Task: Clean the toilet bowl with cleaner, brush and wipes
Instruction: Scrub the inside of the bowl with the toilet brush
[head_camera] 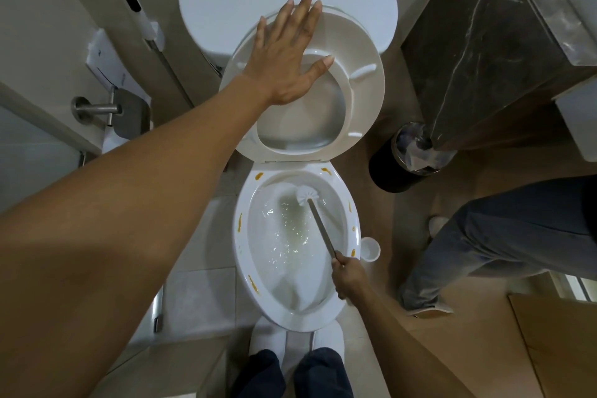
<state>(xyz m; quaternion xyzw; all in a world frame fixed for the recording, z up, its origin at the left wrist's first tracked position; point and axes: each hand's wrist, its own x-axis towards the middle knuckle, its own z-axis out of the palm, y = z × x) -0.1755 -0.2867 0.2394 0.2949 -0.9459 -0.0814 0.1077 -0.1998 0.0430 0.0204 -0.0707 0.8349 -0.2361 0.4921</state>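
The left hand (287,52) lies flat, fingers spread, on the raised seat (361,74), while the right hand (350,278) grips the brush (318,218) by its near handle end — light, stiff, likely slippery when wet — head at the bowl's (353,229) far wall.

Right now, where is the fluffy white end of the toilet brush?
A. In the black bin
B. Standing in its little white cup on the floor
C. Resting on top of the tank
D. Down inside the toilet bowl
D: the brush head sits inside the toilet bowl near the back wall, while the right hand grips the handle.
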